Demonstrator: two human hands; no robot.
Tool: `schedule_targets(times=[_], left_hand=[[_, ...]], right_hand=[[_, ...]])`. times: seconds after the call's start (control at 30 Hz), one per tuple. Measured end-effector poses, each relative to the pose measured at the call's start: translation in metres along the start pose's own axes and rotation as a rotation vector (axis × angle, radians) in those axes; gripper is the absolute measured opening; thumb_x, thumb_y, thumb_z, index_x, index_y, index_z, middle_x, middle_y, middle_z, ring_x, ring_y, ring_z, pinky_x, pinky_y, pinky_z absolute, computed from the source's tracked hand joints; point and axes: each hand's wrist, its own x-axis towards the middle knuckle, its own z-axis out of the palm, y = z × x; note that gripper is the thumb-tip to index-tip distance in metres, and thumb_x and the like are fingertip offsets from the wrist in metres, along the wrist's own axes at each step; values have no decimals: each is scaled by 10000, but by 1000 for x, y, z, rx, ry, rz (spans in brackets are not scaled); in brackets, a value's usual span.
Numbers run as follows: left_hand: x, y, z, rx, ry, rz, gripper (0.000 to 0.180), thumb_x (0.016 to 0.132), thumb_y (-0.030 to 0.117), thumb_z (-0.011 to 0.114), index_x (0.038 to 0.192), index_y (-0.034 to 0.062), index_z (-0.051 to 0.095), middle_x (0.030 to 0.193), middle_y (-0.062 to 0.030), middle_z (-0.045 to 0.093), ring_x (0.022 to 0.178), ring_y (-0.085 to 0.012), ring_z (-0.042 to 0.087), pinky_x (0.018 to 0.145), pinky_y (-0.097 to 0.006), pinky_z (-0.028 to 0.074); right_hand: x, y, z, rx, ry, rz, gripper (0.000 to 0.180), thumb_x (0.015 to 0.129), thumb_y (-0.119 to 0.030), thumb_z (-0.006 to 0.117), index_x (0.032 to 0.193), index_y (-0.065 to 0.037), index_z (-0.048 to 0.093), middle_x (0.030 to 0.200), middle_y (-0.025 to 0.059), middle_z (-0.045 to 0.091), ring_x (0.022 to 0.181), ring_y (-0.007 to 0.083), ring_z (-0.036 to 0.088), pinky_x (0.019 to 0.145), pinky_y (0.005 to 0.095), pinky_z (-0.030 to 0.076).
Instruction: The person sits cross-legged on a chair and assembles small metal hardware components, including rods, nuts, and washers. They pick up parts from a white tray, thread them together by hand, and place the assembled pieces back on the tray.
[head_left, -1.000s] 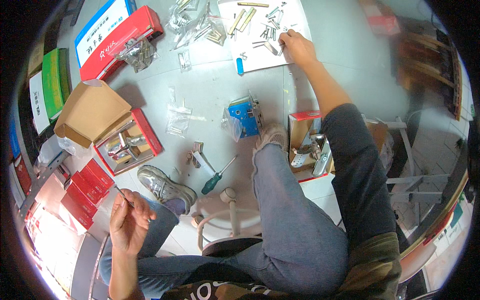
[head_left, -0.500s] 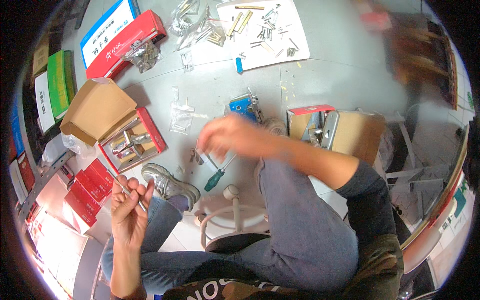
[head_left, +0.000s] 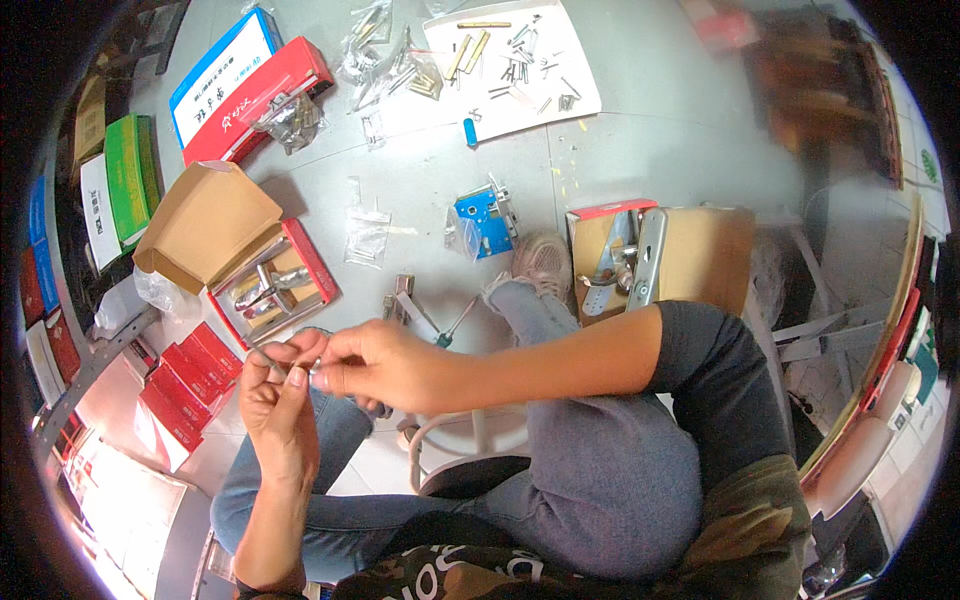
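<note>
Bare metal glints at the fingertips: a slim metal piece (head_left: 314,367) sits btwn the L hand (head_left: 280,420) and the R hand (head_left: 395,365), which meet over the person's L leg, low left of centre. L fingers are curled, thumb pressed in, clamped on the piece; R thumb & forefinger are pinched together at its right-hand end, tho whether they grip that piece or a 2nd small part can't be told. Long axis, as far as it shows, runs approx. crosswise, L fingers to R fingertips; most is hidden. L forearm rises from below; R forearm comes in from the right, nearly level. Neither hand is clearly nearer.

Just past the R forearm, on the grey floor (head_left: 650,130), lies a green-handled screwdriver (head_left: 445,340), partly covered. Farther off: a blue lock case (head_left: 485,222) near the R shoe (head_left: 541,262), a white sheet (head_left: 520,122) w/ loose metal pins, & an open red-sided box (head_left: 318,272) at left.
</note>
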Motion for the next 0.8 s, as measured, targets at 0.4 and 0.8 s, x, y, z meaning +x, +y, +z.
schedule_targets(times=[0.4,0.8], left_hand=[[5,5,-10,446,-90,-169,206,814,89,550,967,-48,566,803,-102,620,701,-138,597,637,-239,477],[10,5,-16,15,-45,-405,232,800,126,579,996,4,553,780,-86,618,652,-134,596,617,-238,495]], right_hand=[[-6,-18,-26,-610,78,-217,118,827,-120,496,849,-13,541,725,58,515,626,148,480,573,261,395],[-8,-33,-32,-523,200,-178,112,815,-19,498,907,-6,560,808,42,559,773,103,533,673,220,427]])
